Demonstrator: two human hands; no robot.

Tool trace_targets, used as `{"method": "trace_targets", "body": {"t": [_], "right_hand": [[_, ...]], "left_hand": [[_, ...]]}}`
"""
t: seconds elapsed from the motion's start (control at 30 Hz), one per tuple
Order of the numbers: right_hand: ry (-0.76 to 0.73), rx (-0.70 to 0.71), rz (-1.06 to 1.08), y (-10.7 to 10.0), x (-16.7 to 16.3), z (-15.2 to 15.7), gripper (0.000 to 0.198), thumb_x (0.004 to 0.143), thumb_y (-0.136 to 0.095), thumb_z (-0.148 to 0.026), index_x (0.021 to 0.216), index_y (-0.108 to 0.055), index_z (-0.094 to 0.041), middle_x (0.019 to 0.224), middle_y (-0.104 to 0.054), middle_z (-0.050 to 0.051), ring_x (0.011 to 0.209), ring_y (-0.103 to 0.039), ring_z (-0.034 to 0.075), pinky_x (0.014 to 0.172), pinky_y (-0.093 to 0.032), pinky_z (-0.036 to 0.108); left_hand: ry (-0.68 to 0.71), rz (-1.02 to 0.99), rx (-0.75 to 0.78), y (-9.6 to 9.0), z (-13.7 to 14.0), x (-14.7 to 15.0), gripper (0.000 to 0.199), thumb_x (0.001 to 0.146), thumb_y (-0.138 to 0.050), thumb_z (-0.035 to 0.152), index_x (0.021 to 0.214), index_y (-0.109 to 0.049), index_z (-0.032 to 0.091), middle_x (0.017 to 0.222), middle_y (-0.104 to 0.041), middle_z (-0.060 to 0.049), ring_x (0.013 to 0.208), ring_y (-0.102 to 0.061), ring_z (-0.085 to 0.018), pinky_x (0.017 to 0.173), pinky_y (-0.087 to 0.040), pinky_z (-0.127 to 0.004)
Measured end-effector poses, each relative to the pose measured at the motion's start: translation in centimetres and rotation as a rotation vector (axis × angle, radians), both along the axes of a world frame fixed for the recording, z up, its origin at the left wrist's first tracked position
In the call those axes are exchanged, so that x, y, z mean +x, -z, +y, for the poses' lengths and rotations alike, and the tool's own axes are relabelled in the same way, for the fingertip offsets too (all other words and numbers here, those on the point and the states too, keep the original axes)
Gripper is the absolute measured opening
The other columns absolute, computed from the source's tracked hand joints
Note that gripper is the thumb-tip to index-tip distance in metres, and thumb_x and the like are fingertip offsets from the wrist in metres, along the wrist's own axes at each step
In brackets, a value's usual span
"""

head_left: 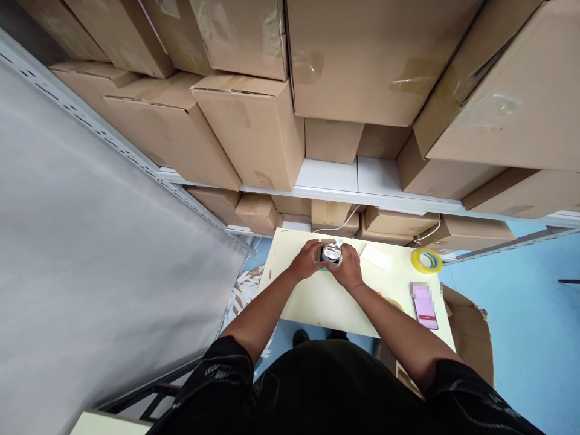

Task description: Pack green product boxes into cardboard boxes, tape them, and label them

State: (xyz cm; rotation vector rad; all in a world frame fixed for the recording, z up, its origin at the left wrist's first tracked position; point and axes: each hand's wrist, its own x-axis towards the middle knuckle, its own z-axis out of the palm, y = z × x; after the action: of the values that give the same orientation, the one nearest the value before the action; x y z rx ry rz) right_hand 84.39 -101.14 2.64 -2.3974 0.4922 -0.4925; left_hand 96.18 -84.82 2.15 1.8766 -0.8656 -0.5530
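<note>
Above the far part of the pale yellow table (pixel 312 302), a small dark thing with a shiny silver round top (pixel 332 252) sits between my hands. It looks like a can or canister, but its exact kind is too small to tell. My left hand (pixel 307 261) is closed around its left side. From the right, my right hand (pixel 348 270) grips it with bent fingers. The thumbs lie near each other at its near side. My fingers hide most of its lower part, and a bit of green shows beneath it.
A yellow tape roll (pixel 426 260), a phone (pixel 425 307) and a white flat piece (pixel 377 257) lie on the table's right side. Cardboard boxes (pixel 254 130) fill the shelves ahead. White scraps (pixel 242 293) cover the floor at left; an open carton (pixel 471 338) stands right.
</note>
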Motion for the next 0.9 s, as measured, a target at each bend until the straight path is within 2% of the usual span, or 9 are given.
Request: {"method": "trace_targets", "body": {"t": [0.1, 0.2, 0.33, 0.4, 0.5, 0.6, 0.67, 0.9], "right_hand": [[-0.014, -0.015, -0.021, 0.2, -0.2, 0.0, 0.053, 0.077, -0.074, -0.045, 0.121, -0.059, -0.018, 0.122, -0.064, 0.017, 0.119, -0.055, 0.037, 0.105, -0.045, 0.054], [-0.067, 0.025, -0.020, 0.1, -0.4, -0.2, 0.054, 0.078, -0.075, -0.047, 0.122, -0.060, -0.020, 0.121, -0.066, 0.016, 0.118, -0.056, 0.037, 0.106, -0.045, 0.055], [-0.001, 0.241, -0.031, -0.2, -0.6, 0.0, 0.078, 0.077, -0.078, -0.052, 0.140, -0.048, -0.019, 0.122, -0.066, 0.014, 0.114, -0.062, 0.033, 0.103, -0.050, 0.051], [0.054, 0.288, -0.054, -0.5, -0.5, 0.2, 0.089, 0.075, -0.080, -0.053, 0.147, -0.042, -0.017, 0.125, -0.064, 0.015, 0.114, -0.062, 0.032, 0.102, -0.051, 0.050], [0.035, 0.166, -0.087, -1.0, -0.2, 0.4, 0.079, 0.076, -0.080, -0.052, 0.141, -0.052, -0.018, 0.126, -0.061, 0.016, 0.118, -0.059, 0.032, 0.104, -0.050, 0.050], [0.037, -0.001, -0.101, -1.1, 0.1, 0.4, 0.062, 0.077, -0.079, -0.054, 0.125, -0.064, -0.018, 0.118, -0.062, 0.015, 0.114, -0.058, 0.033, 0.102, -0.050, 0.051], [0.060, -0.073, -0.092, -0.9, 0.1, 0.4, 0.060, 0.076, -0.078, -0.057, 0.119, -0.067, -0.017, 0.112, -0.063, 0.014, 0.109, -0.058, 0.033, 0.099, -0.050, 0.050], [0.087, -0.182, 0.061, -0.1, -0.1, 0.5, 0.059, 0.077, -0.076, -0.061, 0.114, -0.069, -0.016, 0.108, -0.062, 0.013, 0.101, -0.056, 0.032, 0.094, -0.047, 0.046]], "left_hand": [[0.045, -0.047, -0.006, -0.3, -0.1, 0.1, 0.072, 0.081, -0.081, 0.044, 0.146, -0.057, 0.024, 0.160, -0.041, -0.014, 0.146, -0.041, -0.036, 0.122, -0.035, -0.049], [0.104, -0.031, -0.023, -0.3, -0.2, 0.3, 0.072, 0.083, -0.079, 0.043, 0.148, -0.055, 0.024, 0.154, -0.048, -0.014, 0.140, -0.047, -0.036, 0.120, -0.037, -0.048], [0.119, -0.032, -0.044, -0.3, -0.4, 0.3, 0.071, 0.088, -0.075, 0.045, 0.151, -0.052, 0.023, 0.149, -0.053, -0.015, 0.133, -0.053, -0.035, 0.117, -0.040, -0.047], [0.132, -0.051, -0.049, -0.3, -0.4, 0.3, 0.069, 0.090, -0.073, 0.044, 0.151, -0.051, 0.022, 0.148, -0.053, -0.015, 0.134, -0.052, -0.034, 0.116, -0.040, -0.046], [0.137, -0.070, -0.043, -0.1, -0.6, 0.4, 0.067, 0.090, -0.072, 0.042, 0.150, -0.052, 0.021, 0.148, -0.052, -0.016, 0.136, -0.051, -0.034, 0.117, -0.040, -0.046], [0.132, -0.082, -0.011, 0.1, -0.6, 0.5, 0.066, 0.088, -0.074, 0.038, 0.149, -0.053, 0.022, 0.150, -0.051, -0.015, 0.133, -0.054, -0.034, 0.114, -0.044, -0.047], [0.138, -0.093, -0.001, 0.2, -0.5, 0.6, 0.066, 0.087, -0.075, 0.036, 0.148, -0.054, 0.022, 0.151, -0.051, -0.015, 0.133, -0.055, -0.033, 0.112, -0.046, -0.047], [0.127, -0.020, 0.002, 0.4, 0.0, 0.5, 0.075, 0.087, -0.073, 0.035, 0.157, -0.044, 0.027, 0.153, -0.050, -0.012, 0.132, -0.056, -0.031, 0.103, -0.053, -0.042]]}}
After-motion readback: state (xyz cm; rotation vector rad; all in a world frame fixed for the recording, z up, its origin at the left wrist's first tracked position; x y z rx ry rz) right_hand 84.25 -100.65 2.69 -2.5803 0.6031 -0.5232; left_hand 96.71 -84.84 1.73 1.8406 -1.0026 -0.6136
